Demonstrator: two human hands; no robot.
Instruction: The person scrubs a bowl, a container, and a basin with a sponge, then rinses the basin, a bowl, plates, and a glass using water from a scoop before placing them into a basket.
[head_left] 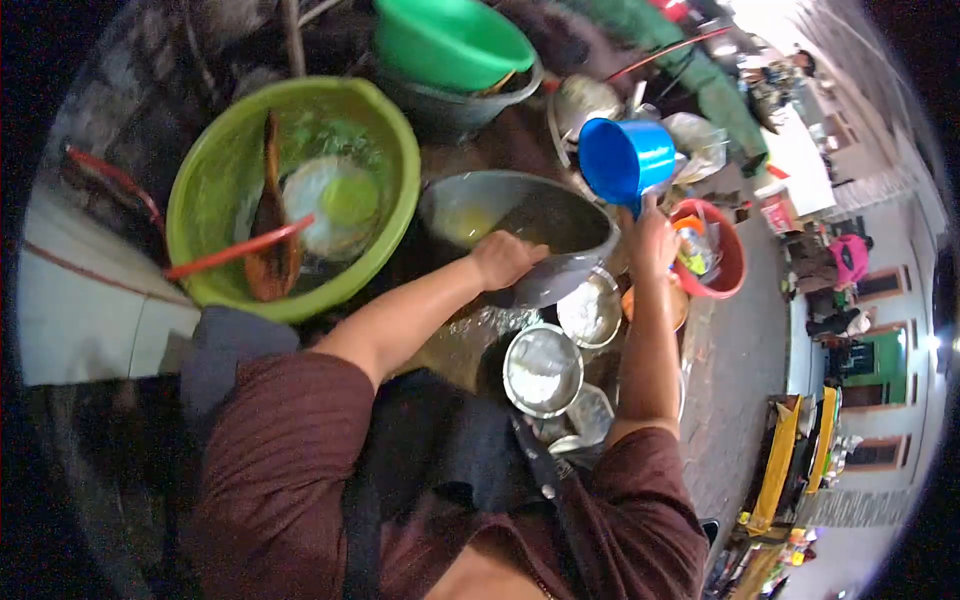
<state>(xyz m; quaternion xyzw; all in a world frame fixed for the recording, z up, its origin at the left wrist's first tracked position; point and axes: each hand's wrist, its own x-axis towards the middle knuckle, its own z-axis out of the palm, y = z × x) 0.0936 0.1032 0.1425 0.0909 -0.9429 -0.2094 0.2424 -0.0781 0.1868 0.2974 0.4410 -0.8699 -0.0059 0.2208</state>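
Observation:
My left hand [508, 260] is closed over the near rim of a grey basin [575, 277], which is tilted and has some liquid in it. Water shows on the ground just below that rim. My right hand [652, 240] grips the handle of a blue dipper [650, 152], held up beyond the basin's right side with its mouth facing left. Two round metal bowls [542, 370] [590, 308] lie close below the basin.
A large green tub [400, 190] at the left holds a wooden paddle [270, 225] and a red-handled tool [240, 248]. Behind are a bright green basin [450, 45] and a dark one. A red bucket [735, 268] stands right. A person in pink [850, 260] is far off.

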